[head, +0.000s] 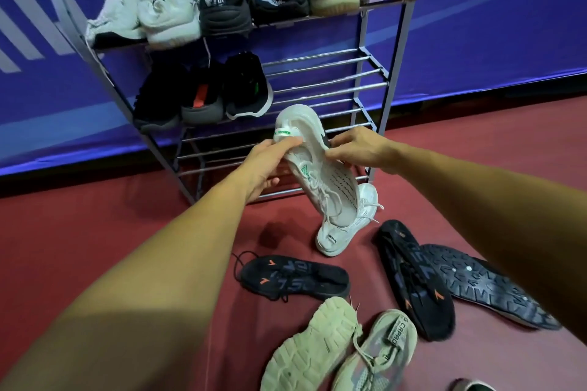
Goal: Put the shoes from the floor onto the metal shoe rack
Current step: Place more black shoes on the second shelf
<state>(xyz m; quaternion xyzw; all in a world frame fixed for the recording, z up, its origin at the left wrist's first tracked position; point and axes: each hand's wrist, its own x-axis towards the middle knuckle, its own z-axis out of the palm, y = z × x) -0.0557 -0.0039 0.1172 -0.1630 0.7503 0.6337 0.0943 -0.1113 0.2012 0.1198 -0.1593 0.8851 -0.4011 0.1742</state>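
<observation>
Left to shelve on the floor point(158, 232), nearest first: two olive shoes point(317, 349), three black shoes point(295, 276), one white floor shoe point(346, 228); held aloft just above, heel up: a white mesh shoe point(320, 168), pinched at the heel by the left hand point(270, 162), gripped at the side by the right hand point(359, 149). Already stowed on the metal shoe rack point(327, 79) beyond: six top-tier shoes point(222, 6), three dark middle-tier shoes point(203, 95); judged just past halfway.

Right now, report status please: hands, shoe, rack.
Both on white shoe: left hand grips heel, right hand pinches side. Shoe in air before rack; its middle shelf half bare. Nothing in between.
</observation>
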